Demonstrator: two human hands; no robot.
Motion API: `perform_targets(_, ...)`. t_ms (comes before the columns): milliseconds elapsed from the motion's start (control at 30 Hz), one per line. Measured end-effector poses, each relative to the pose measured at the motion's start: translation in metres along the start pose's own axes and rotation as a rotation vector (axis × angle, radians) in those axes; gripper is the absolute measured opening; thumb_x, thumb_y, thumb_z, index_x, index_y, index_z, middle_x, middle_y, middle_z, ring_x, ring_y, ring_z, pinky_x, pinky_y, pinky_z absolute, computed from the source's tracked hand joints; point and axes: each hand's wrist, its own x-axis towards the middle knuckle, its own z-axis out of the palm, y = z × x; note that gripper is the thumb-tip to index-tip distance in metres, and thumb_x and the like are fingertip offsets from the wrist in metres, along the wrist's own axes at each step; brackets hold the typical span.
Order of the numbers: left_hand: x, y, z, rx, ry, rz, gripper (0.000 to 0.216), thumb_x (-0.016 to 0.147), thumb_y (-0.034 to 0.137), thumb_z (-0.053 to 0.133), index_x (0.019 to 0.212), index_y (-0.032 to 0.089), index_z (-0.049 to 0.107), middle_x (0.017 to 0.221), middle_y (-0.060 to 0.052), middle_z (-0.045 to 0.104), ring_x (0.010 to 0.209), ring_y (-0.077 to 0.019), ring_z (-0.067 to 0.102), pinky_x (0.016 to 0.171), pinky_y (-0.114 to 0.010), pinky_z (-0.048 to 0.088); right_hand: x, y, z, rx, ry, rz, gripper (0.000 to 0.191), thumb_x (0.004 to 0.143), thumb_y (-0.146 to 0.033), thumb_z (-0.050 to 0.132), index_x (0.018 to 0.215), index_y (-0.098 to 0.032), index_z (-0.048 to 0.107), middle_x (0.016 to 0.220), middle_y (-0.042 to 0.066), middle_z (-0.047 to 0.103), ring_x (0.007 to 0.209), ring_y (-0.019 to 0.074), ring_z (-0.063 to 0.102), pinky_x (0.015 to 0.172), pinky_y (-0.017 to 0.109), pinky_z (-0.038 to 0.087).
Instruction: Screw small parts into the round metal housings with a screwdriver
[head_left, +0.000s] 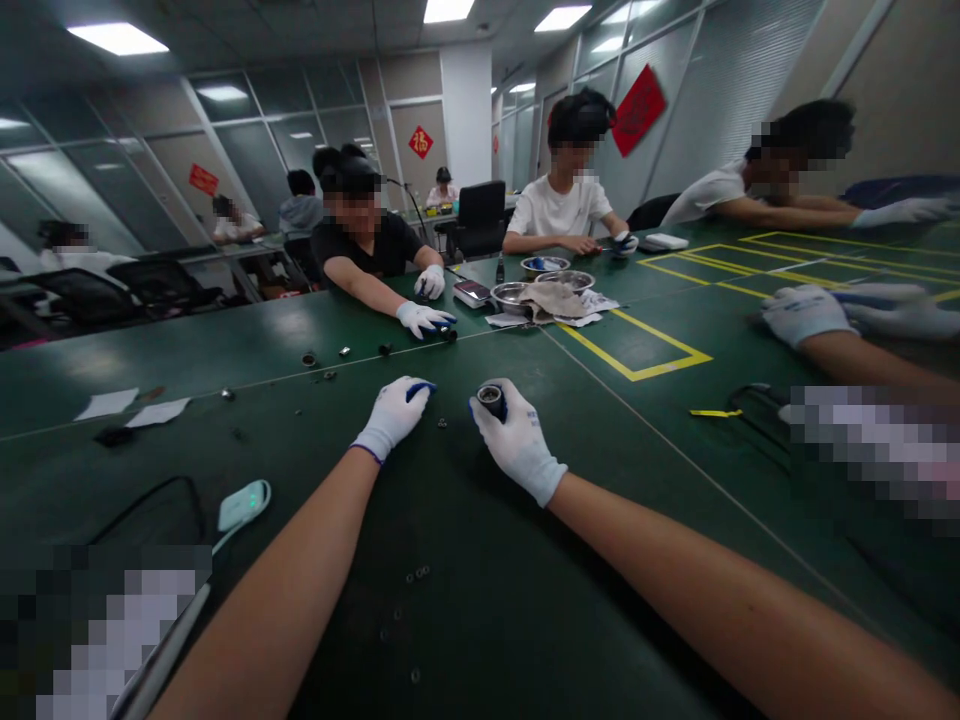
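Note:
My right hand [519,440], in a white glove with blue on the finger pads, grips a short black hollow cylinder [490,402]. The cylinder's round open end faces up, and a metallic ring shows inside it. My left hand [391,415], gloved the same way, rests at the table to the left with its fingers curled together. Whatever may be inside those fingers is hidden. A few tiny metal pieces [442,423] lie on the green table between my hands. Closer to me, several small rings [418,574] are scattered between my forearms.
Across the table, a co-worker's gloved hand [426,319] touches small dark parts. Metal bowls [511,294] with a cloth [556,300] stand beyond my right hand. A pale green device with a cable [244,506] lies left; another person's gloved hands [810,314] are at right.

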Motion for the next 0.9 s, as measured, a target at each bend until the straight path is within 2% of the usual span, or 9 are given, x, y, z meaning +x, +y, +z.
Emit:
perform_targets(100, -0.024, 0.011, -0.005, 0.036, -0.085, 0.063, 0.026, 0.093, 0.027, 0.059, 0.108, 0.022, 0.081, 0.115, -0.007, 0.077, 0.11, -0.0255, 0.071, 0.108, -0.04, 0.053, 0.001, 0.003, -0.001, 0.025, 0.003, -0.024, 0.019, 0.078, -0.04, 0.059, 0.088, -0.024, 0.059, 0.084, 0.005, 0.068, 0.08, 0.0247, 0.064, 0.078, 0.04, 0.054)
perform_targets(200, -0.044, 0.02, -0.01, 0.104, -0.154, 0.105, 0.034, 0.091, 0.027, 0.064, 0.122, 0.026, 0.078, 0.116, -0.007, 0.074, 0.107, -0.0247, 0.07, 0.103, -0.038, 0.055, 0.002, 0.007, -0.001, 0.075, -0.015, -0.038, 0.018, 0.071, -0.033, 0.057, 0.086, -0.024, 0.058, 0.084, 0.005, 0.067, 0.083, 0.0255, 0.063, 0.08, 0.04, 0.054)
perform_targets(333, -0.059, 0.03, -0.013, 0.22, -0.178, 0.124, 0.039, 0.094, 0.025, 0.059, 0.129, 0.029, 0.075, 0.117, -0.008, 0.069, 0.107, -0.0246, 0.069, 0.1, -0.037, 0.056, 0.003, 0.012, 0.001, 0.111, -0.044, -0.031, 0.017, 0.068, -0.03, 0.057, 0.084, -0.024, 0.058, 0.082, 0.004, 0.066, 0.084, 0.0254, 0.062, 0.08, 0.04, 0.053)
perform_targets(467, -0.062, 0.033, -0.012, 0.224, -0.165, 0.085, 0.032, 0.098, 0.026, 0.056, 0.122, 0.025, 0.077, 0.117, -0.009, 0.069, 0.109, -0.0246, 0.068, 0.102, -0.036, 0.054, 0.003, 0.014, 0.003, 0.108, -0.086, -0.043, 0.016, 0.068, -0.03, 0.058, 0.083, -0.025, 0.059, 0.08, 0.002, 0.066, 0.083, 0.0245, 0.062, 0.078, 0.038, 0.053)
perform_targets(700, -0.061, 0.033, -0.012, 0.233, -0.127, -0.041, 0.021, 0.094, 0.028, 0.065, 0.111, 0.022, 0.077, 0.116, -0.009, 0.072, 0.11, -0.0264, 0.069, 0.102, -0.037, 0.053, 0.006, 0.016, 0.003, 0.08, -0.12, -0.039, 0.015, 0.07, -0.031, 0.058, 0.083, -0.025, 0.06, 0.081, 0.002, 0.067, 0.083, 0.0236, 0.063, 0.078, 0.037, 0.053)
perform_targets(900, -0.062, 0.034, -0.013, 0.228, -0.122, -0.025, 0.019, 0.095, 0.026, 0.063, 0.109, 0.022, 0.075, 0.115, -0.009, 0.072, 0.109, -0.0265, 0.069, 0.1, -0.038, 0.054, 0.006, 0.016, 0.002, 0.068, -0.127, -0.028, 0.015, 0.07, -0.032, 0.058, 0.082, -0.025, 0.06, 0.08, 0.001, 0.068, 0.082, 0.0235, 0.063, 0.077, 0.037, 0.053)
